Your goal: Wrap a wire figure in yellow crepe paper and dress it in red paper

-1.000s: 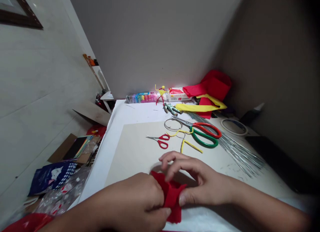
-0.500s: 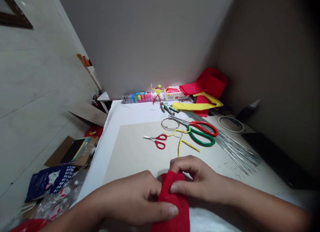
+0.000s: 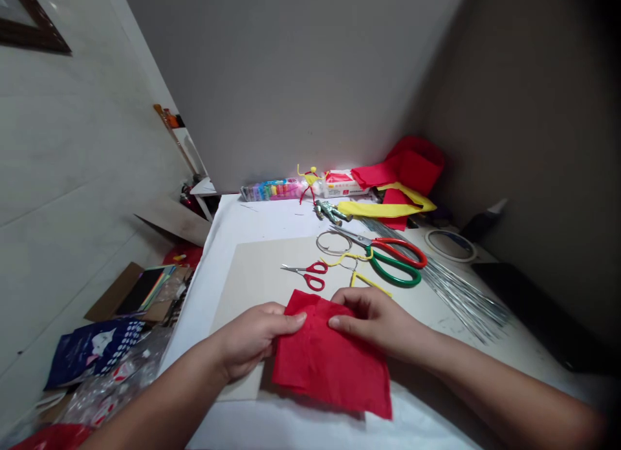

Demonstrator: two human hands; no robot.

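A red cloth piece, creased down its middle, is spread between my two hands above the table's front part. My left hand pinches its upper left side, thumb on top and fingers hidden beneath. At the upper right, my right hand grips it the same way. Just beyond the cloth lie small red-handled scissors. Large scissors with red and green handles rest further right. Partly behind my right hand is a bent figure of wire and yellow strips.
A wire coil, a bundle of silver wires and a tape roll lie on the right. Behind are yellow cloth, a red cloth roll, a silvery figure and colourful packs. A cardboard box stands below left.
The red cloth was folded narrow and held low; now it is opened out wide. My left hand has moved up and left to the cloth's upper edge.
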